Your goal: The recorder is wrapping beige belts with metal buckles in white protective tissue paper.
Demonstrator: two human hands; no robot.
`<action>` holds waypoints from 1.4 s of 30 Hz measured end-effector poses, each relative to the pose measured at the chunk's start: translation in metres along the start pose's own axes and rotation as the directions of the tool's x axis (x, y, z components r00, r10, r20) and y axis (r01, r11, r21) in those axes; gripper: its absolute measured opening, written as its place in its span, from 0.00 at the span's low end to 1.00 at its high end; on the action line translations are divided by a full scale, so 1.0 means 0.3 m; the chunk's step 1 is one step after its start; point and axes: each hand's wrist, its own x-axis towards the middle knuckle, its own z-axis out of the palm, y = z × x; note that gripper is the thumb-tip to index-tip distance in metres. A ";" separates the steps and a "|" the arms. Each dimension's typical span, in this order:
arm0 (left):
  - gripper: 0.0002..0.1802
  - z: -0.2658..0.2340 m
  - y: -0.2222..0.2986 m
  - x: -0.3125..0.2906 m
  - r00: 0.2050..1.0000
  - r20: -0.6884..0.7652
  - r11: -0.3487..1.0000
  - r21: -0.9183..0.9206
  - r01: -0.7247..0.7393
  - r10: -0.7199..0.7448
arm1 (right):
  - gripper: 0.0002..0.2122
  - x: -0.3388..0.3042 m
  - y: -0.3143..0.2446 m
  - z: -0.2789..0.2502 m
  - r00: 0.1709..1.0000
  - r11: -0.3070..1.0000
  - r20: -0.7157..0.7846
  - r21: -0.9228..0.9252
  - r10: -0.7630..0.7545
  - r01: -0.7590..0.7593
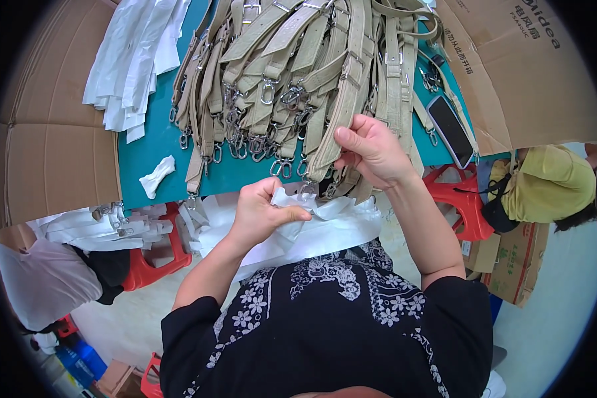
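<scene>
A beige bag strap [335, 136] runs down from the pile toward me, and my right hand [377, 154] pinches it between thumb and fingers. My left hand [265, 211] is closed on crumpled white tissue paper [345, 215], close to the metal clasp at the strap's lower end. More of this paper spreads over my lap below the table edge. A large heap of similar straps [259, 50] with silver buckles and snap hooks covers the middle of the green table [146, 149]. Part of the held strap's end is hidden by paper and fingers.
White paper strips [129, 63] lie at the far left, and a small twisted paper piece [157, 176] nearer me. A smartphone [450, 129] and keys [430, 78] rest at the right. Cardboard [63, 126] flanks the table. Two people sit on red stools [467, 199] at either side.
</scene>
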 end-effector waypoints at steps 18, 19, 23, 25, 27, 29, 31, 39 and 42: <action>0.16 0.045 0.003 0.038 0.999 -0.035 1.000 -0.030 -0.008 0.007 | 0.09 -0.011 0.053 0.034 0.988 0.959 -0.153 -0.274 0.032 -0.073; 0.16 0.050 0.006 0.038 0.999 -0.032 1.000 -0.029 -0.009 0.008 | 0.09 -0.009 0.065 0.033 0.987 0.961 -0.159 -0.264 0.037 -0.079; 0.17 0.063 0.018 0.041 0.993 -0.114 0.994 -0.099 -0.044 0.032 | 0.08 -0.012 0.107 0.026 0.985 0.968 -0.157 -0.228 0.067 -0.102; 0.17 0.067 0.020 0.048 0.989 -0.137 0.992 -0.107 -0.070 0.055 | 0.09 -0.012 0.119 0.028 0.988 0.970 -0.147 -0.231 0.041 -0.074; 0.14 0.068 0.024 0.054 0.985 -0.172 0.994 -0.094 -0.053 0.036 | 0.09 -0.017 0.128 0.038 0.991 0.971 -0.137 -0.234 0.012 -0.044; 0.12 0.075 0.033 0.060 0.975 -0.197 0.991 -0.056 -0.118 0.104 | 0.10 -0.025 0.136 0.051 0.984 0.938 -0.136 -0.311 0.115 -0.153; 0.11 0.065 0.035 0.064 0.958 -0.227 0.983 -0.016 -0.183 0.175 | 0.13 -0.022 0.129 0.056 0.984 0.942 -0.134 -0.298 0.116 -0.152; 0.14 -0.012 0.043 0.024 0.934 -0.338 0.992 0.090 -0.090 0.116 | 0.15 0.010 0.108 0.139 0.986 0.968 -0.143 -0.219 0.089 -0.119; 0.15 -0.056 0.087 0.021 0.911 -0.382 0.974 0.209 -0.082 0.159 | 0.13 0.003 0.207 0.185 0.991 0.951 -0.110 -0.289 0.082 -0.111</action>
